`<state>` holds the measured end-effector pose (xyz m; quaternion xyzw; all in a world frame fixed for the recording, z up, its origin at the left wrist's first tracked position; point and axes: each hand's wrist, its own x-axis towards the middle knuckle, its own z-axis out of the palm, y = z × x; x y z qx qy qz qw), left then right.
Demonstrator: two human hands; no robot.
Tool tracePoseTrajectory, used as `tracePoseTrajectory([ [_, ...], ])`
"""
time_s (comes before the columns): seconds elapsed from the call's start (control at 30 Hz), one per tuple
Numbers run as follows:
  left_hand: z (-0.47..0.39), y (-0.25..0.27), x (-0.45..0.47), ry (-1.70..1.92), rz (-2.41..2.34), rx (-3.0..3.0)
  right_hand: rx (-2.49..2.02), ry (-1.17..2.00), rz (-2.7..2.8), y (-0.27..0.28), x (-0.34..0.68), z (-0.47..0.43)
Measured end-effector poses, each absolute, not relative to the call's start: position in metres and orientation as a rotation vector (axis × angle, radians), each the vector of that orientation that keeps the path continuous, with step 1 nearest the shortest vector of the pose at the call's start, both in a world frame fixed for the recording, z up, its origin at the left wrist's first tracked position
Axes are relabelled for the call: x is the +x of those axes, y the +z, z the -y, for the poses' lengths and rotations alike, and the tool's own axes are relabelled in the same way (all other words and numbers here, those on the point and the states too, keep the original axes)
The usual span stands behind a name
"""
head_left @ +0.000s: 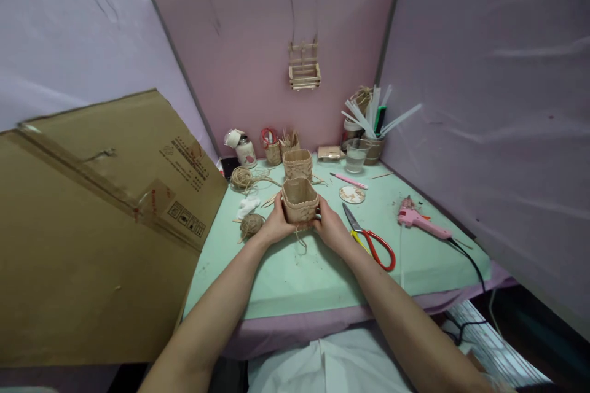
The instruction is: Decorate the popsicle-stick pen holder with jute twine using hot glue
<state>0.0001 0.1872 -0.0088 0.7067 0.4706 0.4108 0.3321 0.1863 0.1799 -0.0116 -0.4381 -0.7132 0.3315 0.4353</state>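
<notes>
Between my two hands is a small tan woven basket (300, 209), its open top tilted toward me. My left hand (278, 225) grips its left side and my right hand (329, 227) its right side. A loose strand of twine (301, 244) hangs below it. Directly behind stands a second woven basket (297, 163). Left of my left hand lie a ball of twine (251, 224) and a white wad (249, 204). Red-handled scissors (375, 249) rest to the right of my right hand, over a yellow-handled tool (359, 239).
A pink glue gun (421, 221) with a black cord lies at the right. At the back stand a cup of water (356, 156), glue sticks (369, 113) and a jar (245, 150). A coil of cord (243, 179) lies left. A large cardboard box (106, 239) borders the table's left side.
</notes>
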Motion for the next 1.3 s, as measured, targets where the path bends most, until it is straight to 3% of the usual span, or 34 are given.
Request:
tracePoseTrajectory([
  [0.2, -0.186, -0.003, -0.012, 0.938, -1.179, 1.979, -1.088, 0.819, 1.803, -0.014, 0.185, -0.179],
  [0.87, -0.181, -0.010, -0.004, 1.097, -1.213, 1.986, -1.173, 0.817, 1.788, -0.016, 0.183, -0.177],
  [1.3, -0.189, -0.008, -0.023, 0.950, -1.080, 2.089, -1.150, 0.777, 1.803, -0.019, 0.184, -0.178],
])
